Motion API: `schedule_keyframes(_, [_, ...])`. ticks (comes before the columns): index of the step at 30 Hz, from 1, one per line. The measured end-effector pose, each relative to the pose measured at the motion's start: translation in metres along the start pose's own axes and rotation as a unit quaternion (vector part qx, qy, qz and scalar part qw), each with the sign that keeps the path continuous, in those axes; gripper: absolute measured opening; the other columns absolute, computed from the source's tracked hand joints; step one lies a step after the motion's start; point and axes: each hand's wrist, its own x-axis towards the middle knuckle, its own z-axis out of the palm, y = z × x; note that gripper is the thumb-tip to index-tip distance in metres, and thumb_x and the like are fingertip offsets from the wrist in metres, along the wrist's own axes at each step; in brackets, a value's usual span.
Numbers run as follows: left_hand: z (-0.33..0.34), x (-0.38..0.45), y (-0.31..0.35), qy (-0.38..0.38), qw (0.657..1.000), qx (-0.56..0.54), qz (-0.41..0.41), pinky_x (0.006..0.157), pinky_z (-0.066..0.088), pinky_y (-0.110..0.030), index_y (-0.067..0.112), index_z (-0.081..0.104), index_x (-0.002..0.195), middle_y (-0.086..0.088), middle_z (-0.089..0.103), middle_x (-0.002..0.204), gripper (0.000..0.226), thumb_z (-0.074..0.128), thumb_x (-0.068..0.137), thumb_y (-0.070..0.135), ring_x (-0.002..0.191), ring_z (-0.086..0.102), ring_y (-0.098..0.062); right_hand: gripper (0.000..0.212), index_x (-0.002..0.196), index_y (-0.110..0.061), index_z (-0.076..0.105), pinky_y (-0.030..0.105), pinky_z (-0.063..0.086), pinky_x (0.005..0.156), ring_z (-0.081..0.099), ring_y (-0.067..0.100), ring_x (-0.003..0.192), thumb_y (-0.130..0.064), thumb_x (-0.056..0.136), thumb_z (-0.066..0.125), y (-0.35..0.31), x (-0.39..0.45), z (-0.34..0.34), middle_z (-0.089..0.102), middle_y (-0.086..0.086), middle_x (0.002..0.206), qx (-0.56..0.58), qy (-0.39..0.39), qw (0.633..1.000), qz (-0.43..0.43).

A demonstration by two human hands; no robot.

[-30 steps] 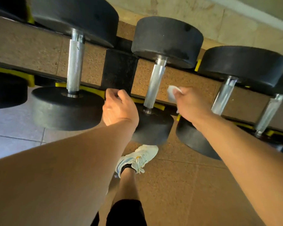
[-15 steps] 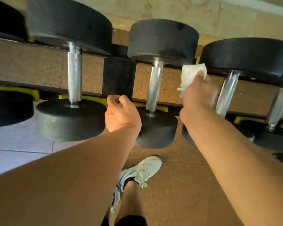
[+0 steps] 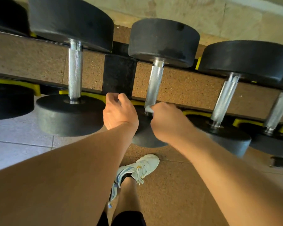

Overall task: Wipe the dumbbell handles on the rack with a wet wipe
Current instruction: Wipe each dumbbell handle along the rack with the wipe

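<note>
Several black dumbbells with knurled steel handles lie across a rack with yellow cradles [image 3: 95, 96]. My right hand [image 3: 166, 118] grips the near end of the middle dumbbell's handle [image 3: 153, 82] with a white wet wipe [image 3: 148, 109] pressed against it; only a small bit of the wipe shows past my fingers. My left hand [image 3: 119, 111] hangs curled with nothing in it beside the rack's black upright [image 3: 119, 74], just left of that dumbbell. The left handle [image 3: 75, 72] and the right handle [image 3: 225, 98] are bare.
A cork-brown floor lies under the rack, with pale tiles at the left. My leg and white sneaker [image 3: 137, 168] stand below the middle dumbbell. A stone wall runs behind the rack. A further dumbbell handle [image 3: 279, 108] is at the far right.
My right hand, which held the wipe raised between the middle and right dumbbells, has come down and left onto the near end of the middle handle. My left hand stayed put.
</note>
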Motion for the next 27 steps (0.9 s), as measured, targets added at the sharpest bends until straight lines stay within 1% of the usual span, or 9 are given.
schedule_keyframes(3, [0.0, 0.0, -0.001, -0.004, 1.0, -0.002, 0.004, 0.074, 0.031, -0.033, 0.024, 0.055, 0.102, 0.002, 0.055, 0.084, 0.02, 0.036, 0.099, 0.031, 0.082, 0.049, -0.022, 0.029, 0.127, -0.011, 0.062, 0.013, 0.036, 0.048, 0.054, 0.007, 0.065, -0.014, 0.103, 0.046, 0.012, 0.016, -0.028, 0.058, -0.001, 0.079, 0.122, 0.115, 0.986, 0.018])
schedule_keyframes(6, [0.002, 0.001, -0.004, -0.008, 1.0, -0.003, 0.006, 0.074, 0.031, -0.032, 0.025, 0.055, 0.103, 0.011, 0.049, 0.074, 0.021, 0.036, 0.099, 0.031, 0.079, 0.049, -0.02, 0.036, 0.135, -0.018, 0.058, 0.023, 0.051, 0.066, 0.065, 0.012, 0.08, -0.007, 0.102, 0.048, 0.013, 0.03, -0.027, 0.07, 0.001, 0.094, 0.033, 0.338, 0.93, -0.138])
schedule_keyframes(8, [0.002, 0.002, -0.005, -0.009, 1.0, -0.005, 0.007, 0.074, 0.032, -0.033, 0.025, 0.056, 0.102, 0.012, 0.048, 0.073, 0.021, 0.036, 0.099, 0.032, 0.079, 0.05, -0.021, 0.047, 0.138, -0.014, 0.056, 0.034, 0.052, 0.098, 0.064, 0.023, 0.117, 0.006, 0.095, 0.052, 0.023, 0.052, -0.01, 0.069, 0.008, 0.123, -0.082, 0.316, 0.911, -0.252])
schedule_keyframes(10, [0.002, 0.003, -0.005, -0.008, 1.0, -0.007, 0.006, 0.074, 0.033, -0.033, 0.024, 0.057, 0.103, 0.012, 0.048, 0.073, 0.024, 0.035, 0.099, 0.032, 0.08, 0.051, -0.023, 0.058, 0.141, -0.012, 0.053, 0.037, 0.023, 0.121, 0.031, 0.023, 0.147, 0.012, 0.088, 0.048, 0.037, 0.071, -0.003, 0.049, 0.006, 0.15, -0.186, 0.236, 0.9, -0.316])
schedule_keyframes(16, [0.001, 0.001, -0.003, -0.011, 1.0, -0.01, 0.002, 0.074, 0.029, -0.032, 0.025, 0.057, 0.102, 0.009, 0.049, 0.074, 0.021, 0.037, 0.099, 0.032, 0.078, 0.046, -0.02, 0.049, 0.138, -0.03, 0.055, 0.045, 0.029, 0.121, 0.026, 0.018, 0.15, -0.004, 0.098, 0.044, 0.054, 0.055, -0.007, 0.034, -0.005, 0.16, -0.203, 0.01, 0.917, -0.343])
schedule_keyframes(19, [0.0, 0.0, -0.003, -0.006, 1.0, -0.014, 0.001, 0.074, 0.029, -0.032, 0.022, 0.059, 0.106, 0.006, 0.051, 0.078, 0.025, 0.037, 0.1, 0.031, 0.071, 0.045, -0.016, 0.032, 0.13, -0.039, 0.06, 0.031, 0.046, 0.099, 0.054, 0.01, 0.127, -0.027, 0.105, 0.043, 0.053, 0.034, -0.005, 0.058, -0.016, 0.139, -0.082, -0.071, 0.952, -0.286])
schedule_keyframes(22, [0.001, 0.0, -0.004, -0.01, 1.0, -0.025, 0.002, 0.073, 0.029, -0.032, 0.022, 0.058, 0.105, 0.01, 0.05, 0.074, 0.023, 0.037, 0.099, 0.031, 0.067, 0.045, -0.009, 0.031, 0.13, -0.032, 0.061, 0.014, 0.042, 0.061, 0.062, 0.0, 0.077, -0.027, 0.106, 0.042, 0.039, 0.028, -0.021, 0.072, -0.006, 0.099, 0.078, 0.066, 0.952, -0.289])
schedule_keyframes(25, [0.001, 0.001, -0.004, -0.004, 1.0, -0.024, -0.001, 0.073, 0.03, -0.032, 0.024, 0.057, 0.102, 0.011, 0.051, 0.074, 0.022, 0.037, 0.099, 0.031, 0.07, 0.047, -0.014, 0.038, 0.137, -0.015, 0.058, 0.019, 0.047, 0.099, 0.061, 0.006, 0.116, -0.008, 0.102, 0.044, 0.019, 0.048, -0.031, 0.066, 0.006, 0.131, -0.013, 0.267, 0.873, -0.408])
schedule_keyframes(27, [0.002, 0.0, -0.003, 0.001, 1.0, -0.022, -0.001, 0.072, 0.03, -0.033, 0.024, 0.057, 0.1, 0.011, 0.05, 0.073, 0.021, 0.037, 0.099, 0.031, 0.069, 0.047, -0.013, 0.046, 0.135, -0.014, 0.059, 0.037, 0.031, 0.119, 0.047, 0.021, 0.138, -0.001, 0.095, 0.041, 0.013, 0.073, -0.034, 0.057, 0.01, 0.143, -0.194, 0.238, 0.849, -0.431])
